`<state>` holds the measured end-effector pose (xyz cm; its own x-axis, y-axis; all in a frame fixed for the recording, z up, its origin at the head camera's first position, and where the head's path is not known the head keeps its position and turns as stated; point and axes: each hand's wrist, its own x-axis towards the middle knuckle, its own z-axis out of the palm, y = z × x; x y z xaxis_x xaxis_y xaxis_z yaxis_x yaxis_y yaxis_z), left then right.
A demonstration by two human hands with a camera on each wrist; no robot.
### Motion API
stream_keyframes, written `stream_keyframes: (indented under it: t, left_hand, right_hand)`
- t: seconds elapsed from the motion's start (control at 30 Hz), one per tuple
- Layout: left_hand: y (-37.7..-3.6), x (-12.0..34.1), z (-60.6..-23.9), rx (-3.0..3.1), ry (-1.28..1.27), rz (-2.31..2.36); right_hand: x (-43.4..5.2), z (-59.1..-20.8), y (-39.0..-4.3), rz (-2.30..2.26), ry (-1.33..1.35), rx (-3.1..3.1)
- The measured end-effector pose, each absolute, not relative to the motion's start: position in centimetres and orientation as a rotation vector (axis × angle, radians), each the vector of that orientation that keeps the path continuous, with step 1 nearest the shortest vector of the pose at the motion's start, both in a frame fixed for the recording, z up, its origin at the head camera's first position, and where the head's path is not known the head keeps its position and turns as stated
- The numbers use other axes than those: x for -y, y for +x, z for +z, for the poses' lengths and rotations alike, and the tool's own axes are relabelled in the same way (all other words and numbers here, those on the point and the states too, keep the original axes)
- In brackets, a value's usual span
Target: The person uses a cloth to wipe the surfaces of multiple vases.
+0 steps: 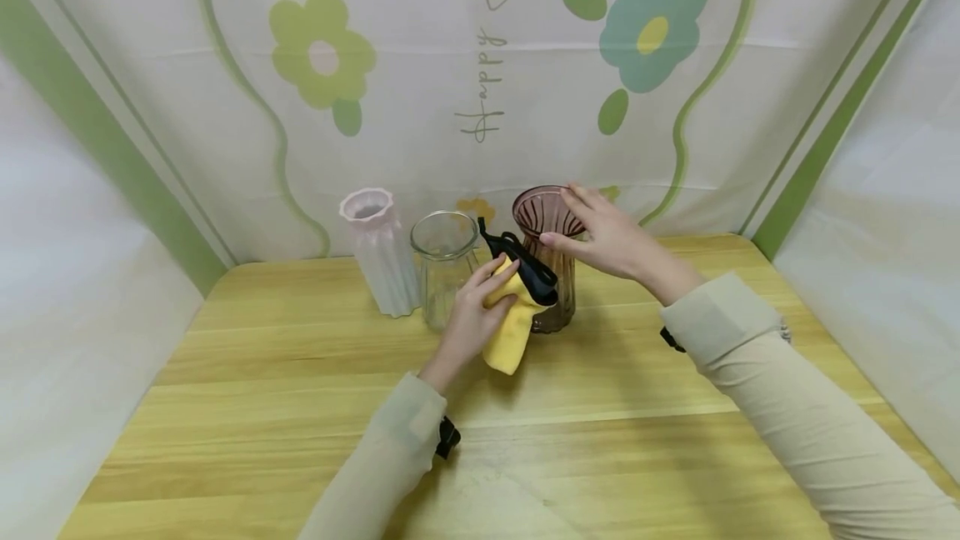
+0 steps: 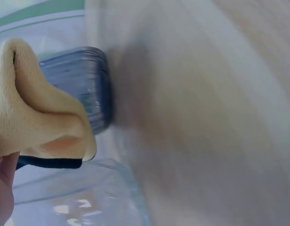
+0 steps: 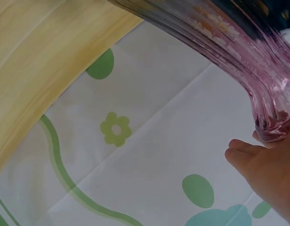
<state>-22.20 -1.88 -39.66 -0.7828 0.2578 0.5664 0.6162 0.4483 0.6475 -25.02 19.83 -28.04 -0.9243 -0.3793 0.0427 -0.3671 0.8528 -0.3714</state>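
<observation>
My left hand (image 1: 474,317) grips a fuzzy yellow cloth (image 1: 512,340) with a black part that ends in a loop. This cloth (image 2: 46,113) hangs in front of a ribbed, purple-tinted glass vase (image 1: 551,219), hiding part of its side. At the flared rim of that vase (image 3: 229,52), my right hand (image 1: 611,236) holds on, thumb at the near side and fingers at the right. The vase stands upright on the table. Just left of the cloth is a clear glass vase (image 1: 442,273), close to my left hand.
A pale pink and white fluted vase (image 1: 386,261) stands left of the clear one. Behind them hangs a white curtain (image 1: 420,148) printed with flowers, and similar cloth walls flank both sides. The wooden table (image 1: 285,407) ends at the back curtain.
</observation>
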Motion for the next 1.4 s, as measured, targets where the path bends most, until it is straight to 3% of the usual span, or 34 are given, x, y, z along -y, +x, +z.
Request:
stream_keyframes:
  t: [0.27, 0.73, 1.07, 1.4]
  left_hand:
    - [-22.2, 1.0, -38.1, 2.281, -0.758, -1.255]
    - [-22.4, 2.0, -40.8, 2.557, -0.659, -1.213]
    - [-22.4, 2.2, -41.0, 2.566, -0.672, -1.247]
    - [-22.5, 2.3, -40.4, 2.386, -0.714, -1.325]
  right_hand:
    - [-19.3, -28.4, -24.6, -0.672, -0.531, -2.982]
    - [-19.1, -28.4, -24.4, -0.709, -0.534, -3.009]
    - [-21.1, -29.1, -25.5, -0.797, -0.651, -2.964]
    - [-20.8, -28.7, -25.4, -0.680, -0.594, -2.973]
